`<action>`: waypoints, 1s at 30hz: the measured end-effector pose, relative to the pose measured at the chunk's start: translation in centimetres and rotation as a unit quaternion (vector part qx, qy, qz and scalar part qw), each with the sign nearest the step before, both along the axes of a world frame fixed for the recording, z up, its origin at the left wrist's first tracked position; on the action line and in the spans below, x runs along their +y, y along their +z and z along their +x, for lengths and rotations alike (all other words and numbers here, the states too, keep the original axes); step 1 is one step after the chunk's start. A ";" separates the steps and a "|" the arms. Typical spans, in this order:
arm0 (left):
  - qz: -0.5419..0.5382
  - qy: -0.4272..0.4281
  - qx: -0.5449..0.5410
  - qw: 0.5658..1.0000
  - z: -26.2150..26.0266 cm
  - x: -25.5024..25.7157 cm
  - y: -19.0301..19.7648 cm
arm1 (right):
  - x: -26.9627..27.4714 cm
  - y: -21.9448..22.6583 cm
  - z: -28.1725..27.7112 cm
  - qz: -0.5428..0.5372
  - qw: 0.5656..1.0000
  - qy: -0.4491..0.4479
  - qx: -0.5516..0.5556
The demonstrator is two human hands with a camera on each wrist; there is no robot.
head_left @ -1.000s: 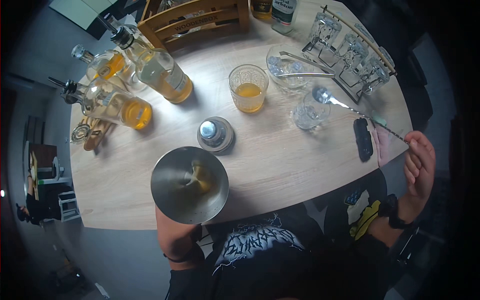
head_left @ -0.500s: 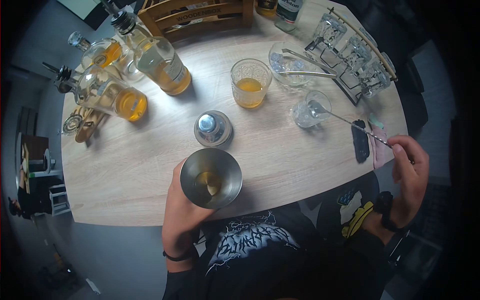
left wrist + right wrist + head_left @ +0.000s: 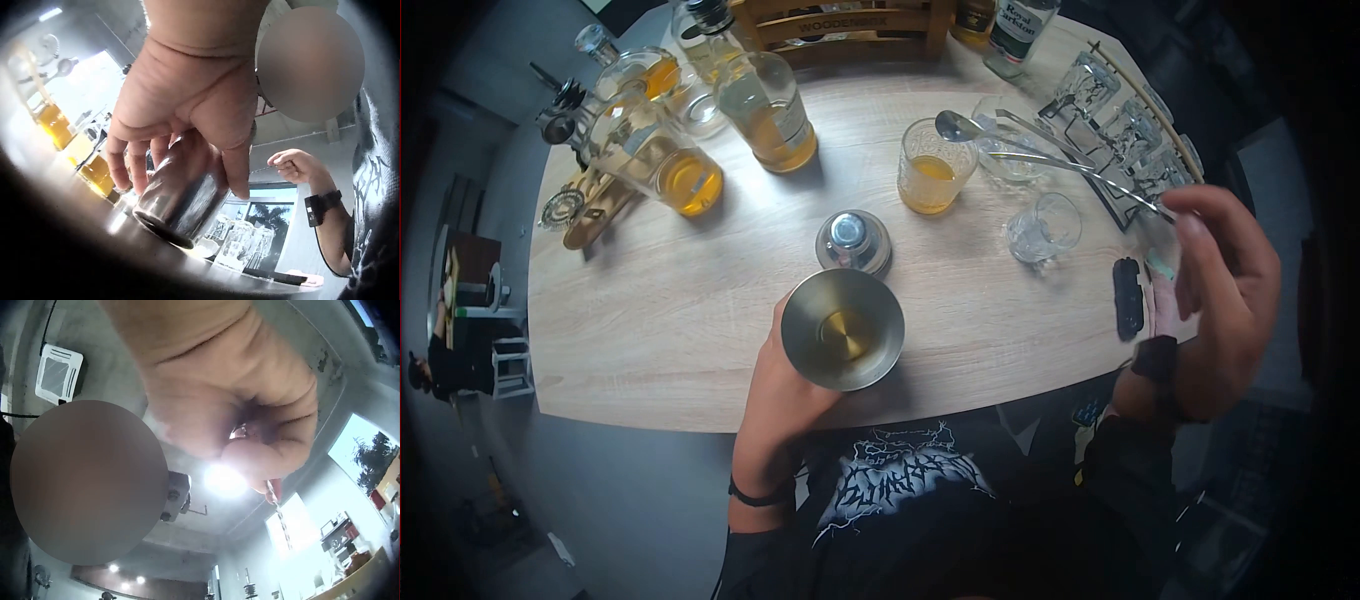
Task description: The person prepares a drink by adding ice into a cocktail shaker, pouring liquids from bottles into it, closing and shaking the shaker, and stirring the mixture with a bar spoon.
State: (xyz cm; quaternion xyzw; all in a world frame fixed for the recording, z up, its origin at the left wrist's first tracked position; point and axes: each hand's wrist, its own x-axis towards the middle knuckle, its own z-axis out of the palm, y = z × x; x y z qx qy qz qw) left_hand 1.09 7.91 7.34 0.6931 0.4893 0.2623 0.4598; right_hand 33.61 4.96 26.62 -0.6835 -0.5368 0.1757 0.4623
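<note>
My left hand [image 3: 792,388] grips a steel shaker tin [image 3: 843,330] with amber liquid at its bottom; the left wrist view shows fingers and thumb on either side of the tin [image 3: 190,194]. Between thumb and fingertips, my right hand [image 3: 1232,275] pinches a twisted-stem bar spoon [image 3: 957,127]. Its bowl overlaps the rim of a patterned glass [image 3: 935,185] of amber drink in the head view. Just behind the tin sits the domed shaker top [image 3: 853,245]. A small clear glass [image 3: 1045,230] stands below the spoon's stem.
Spirit bottles [image 3: 765,110] with pourers stand at the left, beside a strainer [image 3: 562,208]. Tongs [image 3: 1040,134] lie across a glass bowl at the back right, near a rack of hanging glasses [image 3: 1135,135]. A wooden crate [image 3: 840,30] is at the back. A dark object [image 3: 1128,298] lies near the right edge.
The spoon's bowl has left the small glass, rising and moving left to the amber glass. My right hand has lifted with it. The tin's liquid, swirling earlier, looks calmer.
</note>
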 end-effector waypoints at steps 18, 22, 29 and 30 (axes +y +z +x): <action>0.123 0.073 0.142 0.979 -3.2 -2.5 5.9 | 8.1 -2.5 -1.8 -0.137 0.982 0.096 -0.082; 0.319 0.086 0.081 0.940 -3.2 -3.3 9.2 | 8.5 -3.1 -1.3 -0.145 0.984 0.102 -0.034; 0.433 0.080 0.127 0.889 -1.7 -3.9 14.8 | 9.2 -3.9 1.4 -0.159 0.976 0.136 -0.052; 0.538 0.007 0.185 0.823 -1.8 -3.1 15.3 | 9.2 -4.0 1.5 -0.146 0.979 0.128 -0.069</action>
